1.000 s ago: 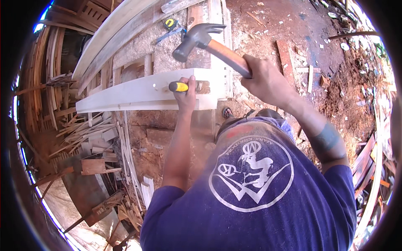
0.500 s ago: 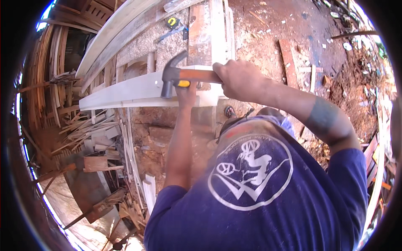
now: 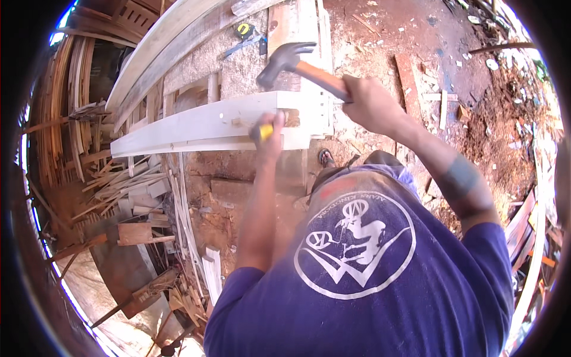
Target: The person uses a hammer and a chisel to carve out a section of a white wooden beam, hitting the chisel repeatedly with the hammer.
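My right hand [image 3: 370,102] is wrapped round the wooden handle of a claw hammer [image 3: 321,76]. The hammer's dark head is raised above the end of a pale wooden beam [image 3: 196,122]. My left hand [image 3: 275,138] grips a chisel [image 3: 264,131] by its yellow and black handle, just over the near side of the beam. The chisel's blade is hard to make out. A notch [image 3: 291,117] shows in the beam close to my left fingers, with a small rough patch of wood beside it.
A tape measure [image 3: 244,30] and a blue-handled tool [image 3: 242,46] lie beyond the beam on sawdust. Long boards [image 3: 160,53] curve across the upper left. Scrap wood [image 3: 134,190] is heaped at left. A sandalled foot [image 3: 326,157] stands near the beam's end.
The hammer has swung up and to the right, away from the chisel handle, and its head is turned. My left hand has shifted slightly, with the chisel tilted more.
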`<act>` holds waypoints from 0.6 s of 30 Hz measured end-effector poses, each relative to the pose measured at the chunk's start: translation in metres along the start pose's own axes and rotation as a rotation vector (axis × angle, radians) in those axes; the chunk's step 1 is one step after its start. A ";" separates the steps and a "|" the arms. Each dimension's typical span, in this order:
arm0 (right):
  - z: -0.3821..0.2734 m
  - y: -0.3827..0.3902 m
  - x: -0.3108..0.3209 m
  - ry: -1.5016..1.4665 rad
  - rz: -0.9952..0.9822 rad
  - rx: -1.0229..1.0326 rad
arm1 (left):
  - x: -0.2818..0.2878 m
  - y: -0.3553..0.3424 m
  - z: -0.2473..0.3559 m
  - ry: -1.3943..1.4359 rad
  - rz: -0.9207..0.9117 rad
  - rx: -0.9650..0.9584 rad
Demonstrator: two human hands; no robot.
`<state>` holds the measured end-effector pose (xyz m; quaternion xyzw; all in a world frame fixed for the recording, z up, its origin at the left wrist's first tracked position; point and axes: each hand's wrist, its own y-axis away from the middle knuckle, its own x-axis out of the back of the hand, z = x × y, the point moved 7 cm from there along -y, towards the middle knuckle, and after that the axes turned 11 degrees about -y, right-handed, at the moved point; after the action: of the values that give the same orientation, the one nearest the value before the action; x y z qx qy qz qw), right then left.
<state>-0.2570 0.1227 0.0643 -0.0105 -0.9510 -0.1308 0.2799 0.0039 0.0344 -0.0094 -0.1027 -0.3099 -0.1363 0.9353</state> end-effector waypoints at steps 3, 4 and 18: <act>0.016 0.022 0.022 -0.274 0.190 0.021 | 0.005 0.019 0.012 0.015 0.128 -0.179; 0.020 0.023 0.028 -0.280 0.223 0.013 | 0.004 0.009 0.006 -0.006 0.098 -0.137; -0.019 0.009 0.039 -0.225 0.199 0.193 | -0.007 -0.044 0.000 0.118 0.016 0.058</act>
<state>-0.2792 0.1244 0.1023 -0.0921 -0.9788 -0.0084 0.1829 -0.0153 -0.0056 -0.0091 -0.0700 -0.2571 -0.1257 0.9556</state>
